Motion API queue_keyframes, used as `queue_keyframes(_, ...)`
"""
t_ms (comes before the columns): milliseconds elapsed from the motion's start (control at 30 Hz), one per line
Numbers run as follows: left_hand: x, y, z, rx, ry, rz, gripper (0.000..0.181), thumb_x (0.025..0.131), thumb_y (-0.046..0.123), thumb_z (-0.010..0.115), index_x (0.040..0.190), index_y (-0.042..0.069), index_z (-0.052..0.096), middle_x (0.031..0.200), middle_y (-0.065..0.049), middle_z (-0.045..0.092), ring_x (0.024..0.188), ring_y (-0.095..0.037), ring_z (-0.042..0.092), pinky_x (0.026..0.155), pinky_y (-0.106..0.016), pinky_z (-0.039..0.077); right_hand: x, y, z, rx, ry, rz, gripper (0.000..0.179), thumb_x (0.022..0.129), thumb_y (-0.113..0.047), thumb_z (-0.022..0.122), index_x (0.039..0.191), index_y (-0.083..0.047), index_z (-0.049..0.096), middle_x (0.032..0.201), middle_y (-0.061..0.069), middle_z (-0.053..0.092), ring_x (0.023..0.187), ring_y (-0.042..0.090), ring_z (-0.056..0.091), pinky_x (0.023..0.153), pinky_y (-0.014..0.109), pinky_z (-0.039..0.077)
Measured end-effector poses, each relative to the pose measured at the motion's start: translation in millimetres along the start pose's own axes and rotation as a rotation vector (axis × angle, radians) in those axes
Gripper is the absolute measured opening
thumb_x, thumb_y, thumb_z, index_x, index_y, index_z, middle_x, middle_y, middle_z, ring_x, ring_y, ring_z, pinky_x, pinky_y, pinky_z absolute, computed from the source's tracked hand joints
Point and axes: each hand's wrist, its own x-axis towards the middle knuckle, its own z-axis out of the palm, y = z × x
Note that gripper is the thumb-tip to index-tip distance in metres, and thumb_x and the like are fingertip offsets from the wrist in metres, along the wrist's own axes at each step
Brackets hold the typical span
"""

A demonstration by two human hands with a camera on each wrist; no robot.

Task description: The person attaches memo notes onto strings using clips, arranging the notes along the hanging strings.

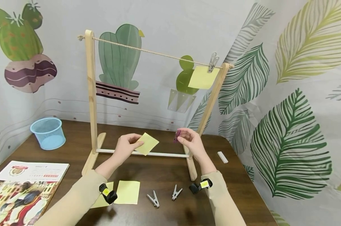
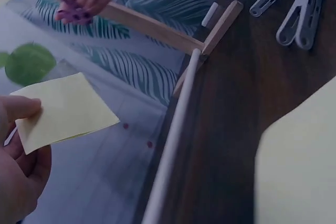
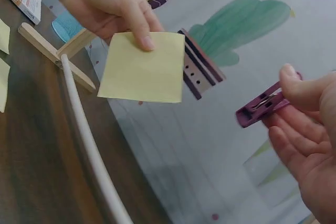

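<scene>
My left hand [image 1: 127,145] pinches a yellow sticky note [image 1: 148,144] by one corner, thumb on top, in front of the wooden frame. To its right, my right hand [image 1: 193,142] holds a purple clothespin [image 1: 177,136] between thumb and fingers; in the right wrist view the clothespin [image 3: 262,103] points toward the note [image 3: 142,72]. A rope [image 1: 147,51] runs between the frame's two posts above both hands. At its right end a grey clothespin [image 1: 212,62] clips another yellow note [image 1: 203,77] to the rope.
Two grey clothespins [image 1: 154,199] [image 1: 176,192] lie on the table near the front. Left of them are yellow notes [image 1: 128,192], one partly behind my left wrist. A magazine [image 1: 26,194] and a blue mesh basket [image 1: 49,135] stand left; a small white block [image 1: 222,157] lies right.
</scene>
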Motion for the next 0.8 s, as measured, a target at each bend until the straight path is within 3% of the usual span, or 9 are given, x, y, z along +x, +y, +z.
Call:
queue_keyframes(200, 19.7, 21.9, -0.3, -0.038, 0.035, 0.022, 0.025, 0.085, 0.013, 0.076, 0.104, -0.003, 0.072, 0.099, -0.02, 0.074, 0.076, 0.0, 0.063, 0.068, -0.017, 0.051, 23.2, -26.3, -5.1, -0.017, 0.061, -0.075, 0.035, 0.089, 0.004, 0.065, 0.122, 0.013, 0.057, 0.091, -0.014, 0.067, 0.086, 0.0, 0.063, 0.081, 0.017, 0.052)
queue_keyframes(467, 48.7, 55.5, -0.3, -0.086, 0.03, 0.069, 0.028, 0.084, 0.015, 0.078, 0.105, -0.002, 0.072, 0.102, -0.019, 0.073, 0.08, 0.001, 0.066, 0.071, -0.018, 0.053, 52.4, -71.7, -6.9, -0.039, 0.093, -0.23, 0.035, 0.087, 0.009, 0.065, 0.12, 0.014, 0.057, 0.096, -0.009, 0.068, 0.088, 0.001, 0.064, 0.083, 0.018, 0.053)
queue_keyframes(800, 88.4, 113.5, 1.5, -0.184, 0.074, 0.134, 0.031, 0.083, 0.015, 0.079, 0.107, -0.002, 0.072, 0.102, -0.017, 0.074, 0.082, -0.002, 0.068, 0.071, -0.02, 0.055, 84.0, -141.6, -18.4, -0.075, 0.127, -0.414, 0.033, 0.088, 0.009, 0.064, 0.119, 0.015, 0.057, 0.094, -0.017, 0.068, 0.088, 0.002, 0.063, 0.083, 0.019, 0.052)
